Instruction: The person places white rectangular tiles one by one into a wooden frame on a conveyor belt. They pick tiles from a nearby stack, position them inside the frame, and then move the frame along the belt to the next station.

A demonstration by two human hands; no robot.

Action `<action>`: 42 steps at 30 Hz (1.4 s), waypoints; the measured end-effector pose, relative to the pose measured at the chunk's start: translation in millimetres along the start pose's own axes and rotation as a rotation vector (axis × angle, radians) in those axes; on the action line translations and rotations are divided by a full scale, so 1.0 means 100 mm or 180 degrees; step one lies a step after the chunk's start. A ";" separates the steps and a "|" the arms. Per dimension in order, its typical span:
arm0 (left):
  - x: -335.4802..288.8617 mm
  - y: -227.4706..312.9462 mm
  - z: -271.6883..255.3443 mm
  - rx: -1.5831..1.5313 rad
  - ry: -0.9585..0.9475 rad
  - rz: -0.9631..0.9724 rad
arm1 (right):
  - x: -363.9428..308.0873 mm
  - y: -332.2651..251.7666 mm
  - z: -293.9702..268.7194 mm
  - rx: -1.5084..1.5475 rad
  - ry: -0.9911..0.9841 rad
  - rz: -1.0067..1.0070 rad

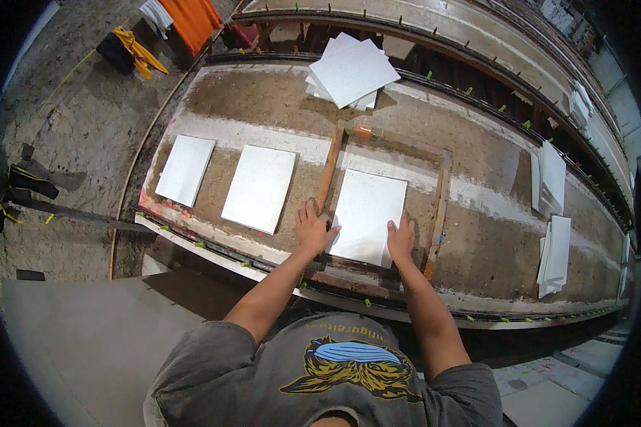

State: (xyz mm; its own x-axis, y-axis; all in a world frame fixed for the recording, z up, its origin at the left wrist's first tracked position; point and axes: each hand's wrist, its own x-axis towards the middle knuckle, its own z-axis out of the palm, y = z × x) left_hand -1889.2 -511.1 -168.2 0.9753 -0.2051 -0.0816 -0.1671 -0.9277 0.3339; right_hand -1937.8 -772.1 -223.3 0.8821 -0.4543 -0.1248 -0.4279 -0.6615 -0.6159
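A white square panel point(369, 213), which looks like foam board, lies on the wide table inside a rectangular wooden frame point(329, 171). My left hand point(312, 229) is at the panel's left edge, fingers spread beside the frame's left bar and thumb towards the panel. Against the right edge rests my right hand point(402, 238), its fingers pointing away from me and its thumb on or by the panel. Neither hand is closed round anything. Left of the frame lie two more white panels, a nearer one point(260, 188) and a farther one point(185, 171).
A fanned stack of white panels point(355, 70) sits at the table's far edge. More panel stacks point(552, 178) are on the right. Green clips line the table edges point(246, 264). Another long table point(434, 18) stands beyond. Orange cloth point(192, 21) hangs at the upper left.
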 end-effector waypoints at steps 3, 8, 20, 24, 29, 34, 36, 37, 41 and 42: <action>0.01 0.02 -0.04 -0.0020 0.0003 0.0023 | -0.01 0.00 0.00 -0.0031 0.0012 -0.0054; 0.00 -0.04 0.00 0.0009 0.0063 0.0147 | -0.02 -0.08 -0.05 -0.0209 -0.0017 -0.0022; 0.06 0.24 -0.08 0.0202 0.0334 0.0846 | 0.01 -0.32 -0.24 -0.0546 0.0268 -0.0390; 0.39 0.50 0.23 0.0490 0.0215 0.1156 | 0.17 -0.44 -0.12 -0.0977 0.0409 -0.1248; 0.61 0.54 0.49 0.0421 -0.0003 0.1095 | 0.31 -0.30 0.20 -0.1332 0.0223 -0.1496; 0.61 0.51 0.51 0.0294 -0.0290 0.1014 | 0.25 -0.39 0.19 -0.1306 -0.0106 -0.1182; 0.66 0.52 0.52 0.0316 -0.0261 0.1036 | 0.31 -0.40 0.17 -0.1366 -0.0062 -0.1161; 0.61 0.51 0.54 0.0311 -0.0389 0.1007 | 0.26 -0.37 0.18 -0.1380 -0.0160 -0.1114; 0.61 0.55 0.52 0.0570 -0.0640 0.0893 | 0.29 -0.50 0.06 -0.1334 -0.0446 -0.1021; 0.60 0.56 0.52 0.0532 -0.0652 0.0873 | 0.28 -0.55 0.01 -0.1300 -0.0553 -0.0979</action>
State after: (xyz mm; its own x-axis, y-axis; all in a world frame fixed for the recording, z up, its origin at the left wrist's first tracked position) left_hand -1847.4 -591.5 -203.0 0.8449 -0.4952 -0.2023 -0.4557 -0.8643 0.2129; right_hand -1889.2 -748.3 -193.5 0.9835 -0.1207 -0.1345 -0.1561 -0.9423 -0.2961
